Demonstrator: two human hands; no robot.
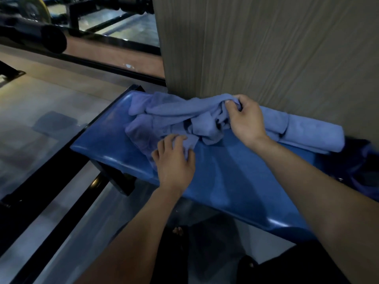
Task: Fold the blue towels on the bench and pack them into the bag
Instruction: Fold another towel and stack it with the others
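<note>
Right grip (245, 117) pinches the crumpled towel (174, 113); I see left grip (174, 158) clutching its near edge on the counter (235, 181).

On the padded blue bench (225, 177) before us, we see crumpled blue towels (170, 115) left of a folded blue towel (313, 134); a grey ribbed wall (266, 48) stands behind.
</note>
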